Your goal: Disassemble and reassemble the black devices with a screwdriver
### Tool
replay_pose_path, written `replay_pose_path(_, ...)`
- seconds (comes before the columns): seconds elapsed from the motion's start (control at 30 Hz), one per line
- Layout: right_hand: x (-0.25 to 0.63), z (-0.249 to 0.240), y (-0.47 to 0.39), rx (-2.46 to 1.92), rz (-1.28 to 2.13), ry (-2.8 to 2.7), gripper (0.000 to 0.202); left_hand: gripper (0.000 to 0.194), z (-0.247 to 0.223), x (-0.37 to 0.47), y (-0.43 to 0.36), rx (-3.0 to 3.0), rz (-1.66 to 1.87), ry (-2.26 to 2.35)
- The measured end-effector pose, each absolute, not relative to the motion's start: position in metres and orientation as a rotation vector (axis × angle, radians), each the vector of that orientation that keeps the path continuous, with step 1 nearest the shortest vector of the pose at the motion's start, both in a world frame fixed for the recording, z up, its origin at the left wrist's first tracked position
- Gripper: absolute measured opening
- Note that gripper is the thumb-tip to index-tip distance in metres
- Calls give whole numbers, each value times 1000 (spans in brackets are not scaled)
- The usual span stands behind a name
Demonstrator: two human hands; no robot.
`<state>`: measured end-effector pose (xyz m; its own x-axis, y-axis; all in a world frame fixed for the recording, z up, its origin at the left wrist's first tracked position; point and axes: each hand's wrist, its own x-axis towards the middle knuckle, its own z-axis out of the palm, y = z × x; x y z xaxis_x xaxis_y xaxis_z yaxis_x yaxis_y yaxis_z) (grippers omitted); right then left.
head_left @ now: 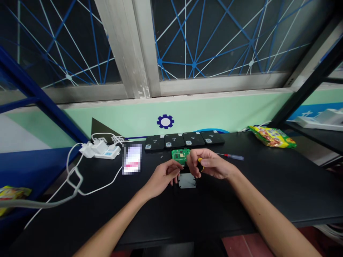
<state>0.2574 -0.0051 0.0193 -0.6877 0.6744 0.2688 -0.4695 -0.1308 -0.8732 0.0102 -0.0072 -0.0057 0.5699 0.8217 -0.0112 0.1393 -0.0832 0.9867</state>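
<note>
Near the middle of the black table lies a green circuit board (180,156), its right end partly covered by my right hand (207,164). My right hand is closed round a small yellow and black tool (200,164), mostly hidden by the fingers. Beside the board's lower edge is my left hand (165,174), fingers bent and close together; whether they pinch anything is too small to tell. A silvery metal plate (187,180) in a dark frame lies just below both hands.
Several flat black boxes (174,141) line the wall. A screwdriver (235,157) and a snack bag (273,137) lie to the right. Leftward are a lit phone (132,159), tiny screws (162,157) and a white power strip (107,151) with trailing cables.
</note>
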Motion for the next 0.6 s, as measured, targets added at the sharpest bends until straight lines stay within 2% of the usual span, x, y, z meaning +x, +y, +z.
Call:
replay_pose_path(0.13,255,18,-5,-233,1928,-1376,30,25,-6,10,-8,1617,689,844)
replay_pose_path(0.27,247,20,-7,-229,2002,-1409,41,27,-5,10,-8,1651,687,859)
replay_pose_path(0.33,244,26,-11,-229,1962,-1403,45,27,-5,10,-9,1667,697,865)
replay_pose_path(0.43,237,39,-29,-208,1838,-1356,41,27,-8,10,-10,1653,743,858)
replay_pose_path(0.53,214,47,-65,-320,1777,-1807,29,26,-10,10,-11,1670,775,878)
replay_pose_path(0.6,188,43,-94,-139,1779,-2289,26,27,-11,10,-13,1682,813,927)
